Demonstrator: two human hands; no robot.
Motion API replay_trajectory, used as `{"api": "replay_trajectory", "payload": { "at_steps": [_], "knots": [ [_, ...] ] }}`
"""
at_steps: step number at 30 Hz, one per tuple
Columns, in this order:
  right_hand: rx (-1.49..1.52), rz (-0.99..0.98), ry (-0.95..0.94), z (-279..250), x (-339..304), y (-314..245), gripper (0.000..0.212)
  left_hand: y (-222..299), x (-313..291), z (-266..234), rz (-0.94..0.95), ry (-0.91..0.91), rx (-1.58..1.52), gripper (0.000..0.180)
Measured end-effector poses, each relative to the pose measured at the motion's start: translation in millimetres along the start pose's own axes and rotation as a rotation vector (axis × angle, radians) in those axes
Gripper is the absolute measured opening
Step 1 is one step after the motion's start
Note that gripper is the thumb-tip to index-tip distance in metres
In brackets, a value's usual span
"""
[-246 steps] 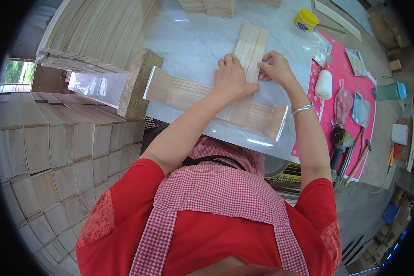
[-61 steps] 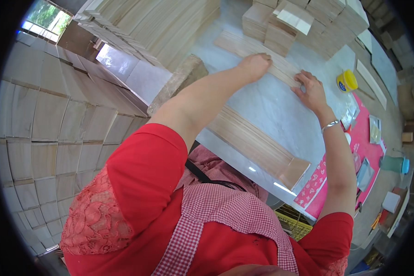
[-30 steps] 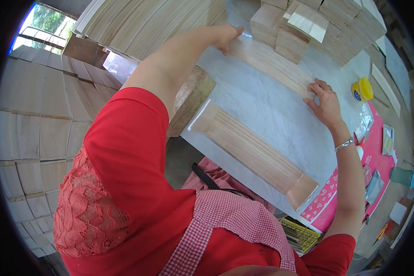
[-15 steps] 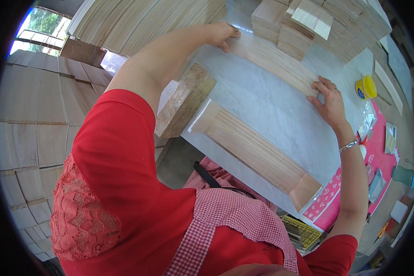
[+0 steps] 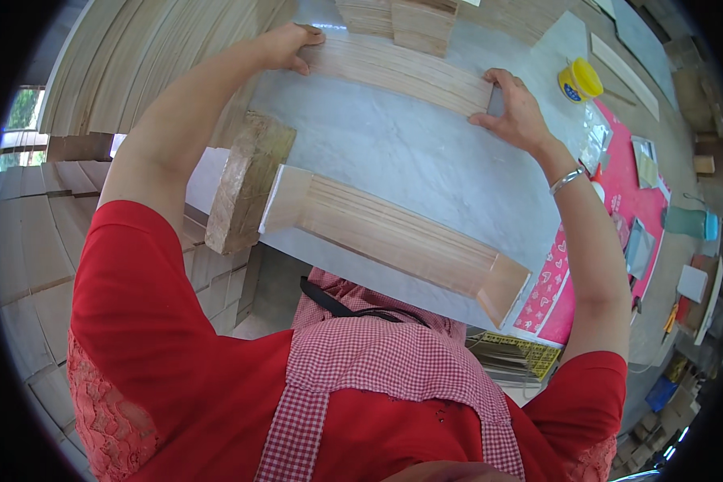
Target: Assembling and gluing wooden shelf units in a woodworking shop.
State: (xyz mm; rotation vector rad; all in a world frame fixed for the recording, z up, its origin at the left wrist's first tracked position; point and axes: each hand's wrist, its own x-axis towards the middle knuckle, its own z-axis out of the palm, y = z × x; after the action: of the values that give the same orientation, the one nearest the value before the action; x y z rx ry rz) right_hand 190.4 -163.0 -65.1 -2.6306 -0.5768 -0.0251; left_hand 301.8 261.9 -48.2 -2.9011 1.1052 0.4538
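A long, pale wooden board (image 5: pixel 402 76) lies across the far part of the white marbled tabletop (image 5: pixel 361 136). My left hand (image 5: pixel 289 48) grips its left end, thumb on the near edge and fingers at the far edge. At the other end, my right hand (image 5: pixel 518 112) spans the board's width between thumb and fingers; a small grey patch shows inside that grip, its nature unclear. Nearer to me rests a wooden piece (image 5: pixel 394 237) with a long grained panel and a raised, slanting board at each end. Neither hand touches it.
A rough wooden block (image 5: pixel 253 181) sits at the table's left edge. Stacked boards (image 5: pixel 169 64) rise at far left, with more wood blocks (image 5: pixel 422 28) behind the board. To the right are a yellow tub (image 5: pixel 580 80), a pink patterned sheet (image 5: pixel 618 177) and a teal bottle (image 5: pixel 687 223).
The whole view has shifted and turned, so the table's things appear farther left and higher. My right fingers have moved to wrap the board's right end more widely. Both hands stay on the board.
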Motion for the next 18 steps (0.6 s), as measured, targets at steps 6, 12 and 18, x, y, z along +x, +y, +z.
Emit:
{"api": "replay_trajectory", "payload": {
  "at_steps": [6, 12, 18],
  "knots": [
    [-0.013, -0.028, 0.023, 2.7, -2.9, 0.7, 0.064, 5.8, -1.2, -2.6, -0.034, 0.001, -0.013, 0.076],
    [-0.022, -0.037, 0.022, 4.1, -4.4, 0.0, 0.062, 5.2, -0.9, -5.2, -0.036, -0.004, -0.021, 0.077],
    [0.017, -0.053, 0.049, 6.2, -3.8, 0.8, 0.061, 0.2, -0.5, -4.2, -0.020, 0.006, 0.027, 0.075]
  ]
}}
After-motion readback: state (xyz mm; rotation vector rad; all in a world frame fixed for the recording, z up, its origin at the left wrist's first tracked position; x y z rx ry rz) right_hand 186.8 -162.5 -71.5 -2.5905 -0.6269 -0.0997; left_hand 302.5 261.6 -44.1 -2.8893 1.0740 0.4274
